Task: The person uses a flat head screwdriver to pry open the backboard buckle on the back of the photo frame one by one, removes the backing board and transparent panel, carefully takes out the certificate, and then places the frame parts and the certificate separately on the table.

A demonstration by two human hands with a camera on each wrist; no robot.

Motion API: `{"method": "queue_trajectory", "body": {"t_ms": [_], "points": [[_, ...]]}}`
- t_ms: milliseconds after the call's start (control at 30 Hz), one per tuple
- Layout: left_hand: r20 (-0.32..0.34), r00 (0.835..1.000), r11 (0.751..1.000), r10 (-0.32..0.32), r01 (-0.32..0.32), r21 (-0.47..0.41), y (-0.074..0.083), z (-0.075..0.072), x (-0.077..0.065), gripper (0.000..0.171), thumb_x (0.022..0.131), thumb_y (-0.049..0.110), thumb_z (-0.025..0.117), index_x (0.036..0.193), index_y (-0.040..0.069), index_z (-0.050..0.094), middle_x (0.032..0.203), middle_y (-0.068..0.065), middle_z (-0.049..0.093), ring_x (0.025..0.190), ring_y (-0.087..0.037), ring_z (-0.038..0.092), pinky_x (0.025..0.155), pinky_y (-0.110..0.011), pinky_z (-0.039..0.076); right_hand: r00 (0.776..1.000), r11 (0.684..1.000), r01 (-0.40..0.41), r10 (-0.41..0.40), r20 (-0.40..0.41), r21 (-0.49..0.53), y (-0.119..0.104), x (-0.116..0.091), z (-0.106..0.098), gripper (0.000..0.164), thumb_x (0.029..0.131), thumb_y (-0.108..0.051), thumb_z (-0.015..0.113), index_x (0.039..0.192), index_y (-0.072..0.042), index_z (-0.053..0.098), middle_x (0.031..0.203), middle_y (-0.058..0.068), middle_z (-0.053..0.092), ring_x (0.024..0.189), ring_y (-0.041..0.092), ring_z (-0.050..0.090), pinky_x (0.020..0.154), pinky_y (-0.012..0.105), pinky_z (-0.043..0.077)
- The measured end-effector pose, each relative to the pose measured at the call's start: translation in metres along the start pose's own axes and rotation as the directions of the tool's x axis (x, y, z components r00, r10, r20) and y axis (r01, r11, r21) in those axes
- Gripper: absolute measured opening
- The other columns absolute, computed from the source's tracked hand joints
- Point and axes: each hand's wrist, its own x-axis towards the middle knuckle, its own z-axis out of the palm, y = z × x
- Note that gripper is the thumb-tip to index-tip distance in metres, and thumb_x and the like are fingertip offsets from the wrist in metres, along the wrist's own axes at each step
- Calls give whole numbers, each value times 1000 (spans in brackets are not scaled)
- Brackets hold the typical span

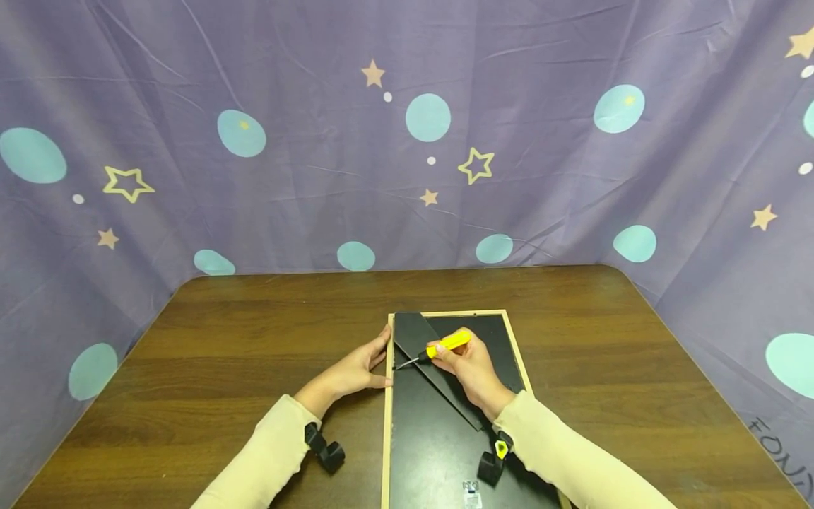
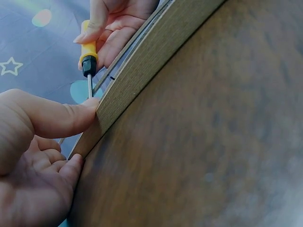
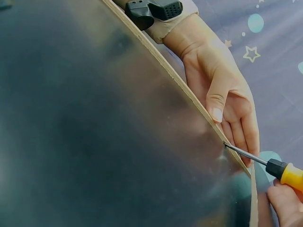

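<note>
A picture frame with a light wooden rim [image 1: 387, 438] and a black back panel [image 1: 422, 452] lies on the table, back side up. A black stand leg [image 1: 410, 332] lies slanted across the panel. My right hand [image 1: 470, 367] grips the yellow handle of a screwdriver [image 1: 449, 342]. The screwdriver's tip [image 3: 227, 144] meets a small dark tab at the rim's left inner edge. Against the left outer side rests my left hand [image 1: 356, 367], its thumb [image 2: 71, 118] on the rim and its fingers along the side.
The brown wooden table [image 1: 254, 353] extends around the frame. A small metal hanger [image 1: 470, 486] sits low on the back panel. Behind the table hangs a purple curtain [image 1: 331, 141] with stars and dots. Each wrist wears a black camera.
</note>
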Motion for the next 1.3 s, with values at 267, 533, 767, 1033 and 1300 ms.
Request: {"method": "queue_trajectory", "body": {"t_ms": [267,533,767,1033,1300], "points": [[12,1000,999,17,-18,40,1,-1,-1,97,77,-15,64,145,-10,-5,153,-25,-13,141,-39,4,113,-44,19,998,1000,-17,16,67,15,-1,0,-1,20,85,15,56,91,-3,48,104,27,65,91,17,67,80,35,57],[6,1000,997,10,-11,71,2,-2,-1,98,77,-14,65,145,-10,-4,153,-25,-13,141,-38,4,113,-44,19,989,1000,23,-21,146,-17,-1,0,3,15,90,8,54,98,1,43,109,28,63,102,26,65,84,38,56],[25,999,997,31,-32,75,2,-3,0,97,78,-13,65,144,-11,-5,152,-27,-14,140,-39,3,113,-45,18,989,999,42,-41,140,-2,-1,0,8,23,91,9,51,108,12,35,110,30,62,98,21,65,85,35,55],[22,999,998,31,-32,58,-2,-5,0,97,77,-12,67,144,-11,-4,152,-26,-12,141,-38,2,113,-44,19,987,999,49,-51,154,14,0,3,11,24,91,8,51,108,11,35,111,31,61,102,26,64,88,37,54],[18,999,999,27,-28,38,-4,-4,0,97,77,-12,67,144,-12,-3,152,-26,-11,141,-37,2,113,-43,19,987,1000,27,-28,161,6,0,6,11,26,93,5,51,113,9,34,111,26,63,96,18,66,82,30,56]]}}
